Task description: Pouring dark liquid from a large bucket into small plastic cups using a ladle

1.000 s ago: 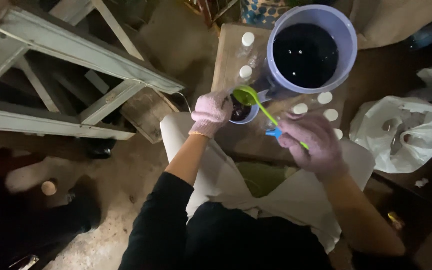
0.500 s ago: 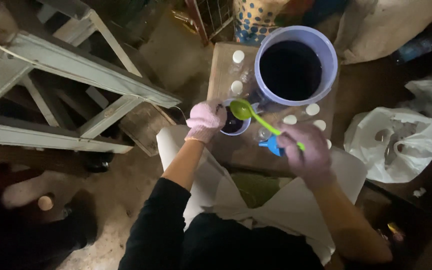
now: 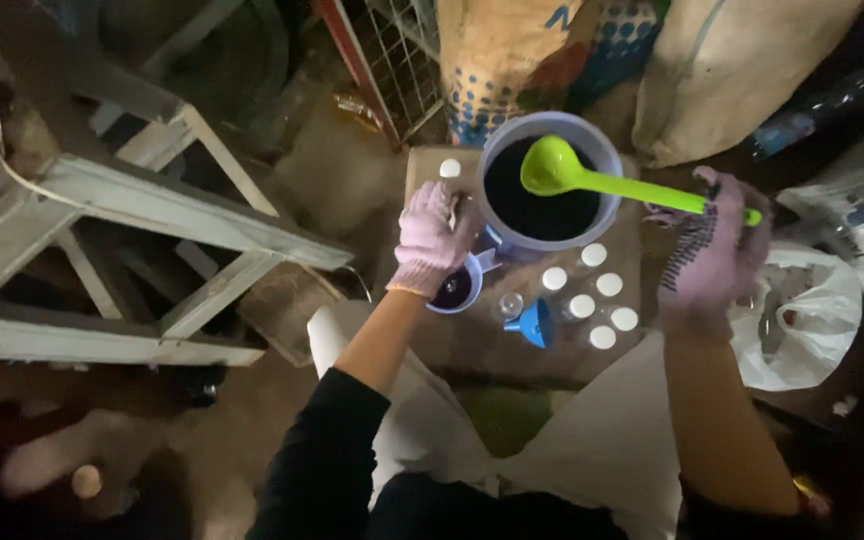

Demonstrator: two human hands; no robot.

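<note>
Dim, cluttered room: on a small table, the left hand grips a cup; the right hand grasps a ladle over the bucket.

A dim storeroom or shed used as a rough workplace. Large filled sacks lean against a wire rack at the back, a worn white wooden frame stands on a bare dirt floor, and plastic bags lie about. A small low worktop carries a bucket of dark liquid and white bottle caps.
</note>
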